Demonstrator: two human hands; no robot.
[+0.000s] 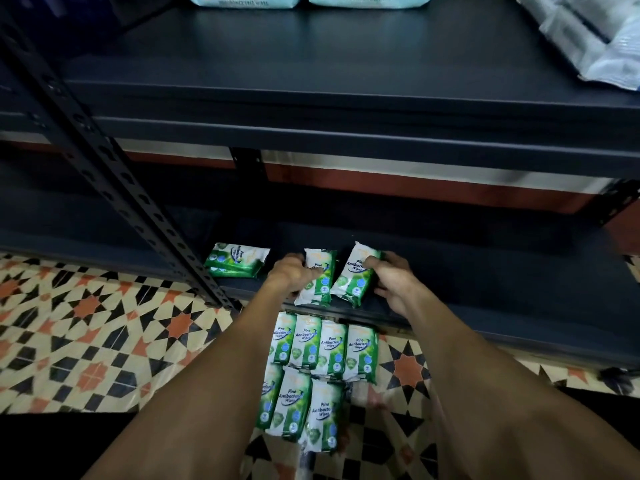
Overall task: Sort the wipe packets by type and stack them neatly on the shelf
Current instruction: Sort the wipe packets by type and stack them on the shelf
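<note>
1. Nearest, at 6 o'clock in the view, seven green-and-white wipe packets lay on the patterned tile floor. They sat between the forearms in two rows, three in the near row and four in the far row.
2. Just beyond them ran the front edge of the dark lower shelf.
3. The left hand gripped the left packet, with its fingers curled round the packet's left side. The packet lay lengthwise on the lower shelf, close to the front edge.
4. At 3 o'clock from it, the right hand gripped the right packet, thumb on the printed face and fingers down its right side. This packet tilted toward 1 o'clock, and its lower corner was just beside the left packet.
5. At 9 o'clock from the left hand, a small stack of the same green packets lay flat on the lower shelf, near the slotted post.
6. Farthest, at 12 o'clock, the upper shelf carried two pale blue wipe packs, cut off by the top of the view. Grey-white plastic bags lay at 2 o'clock.
</note>
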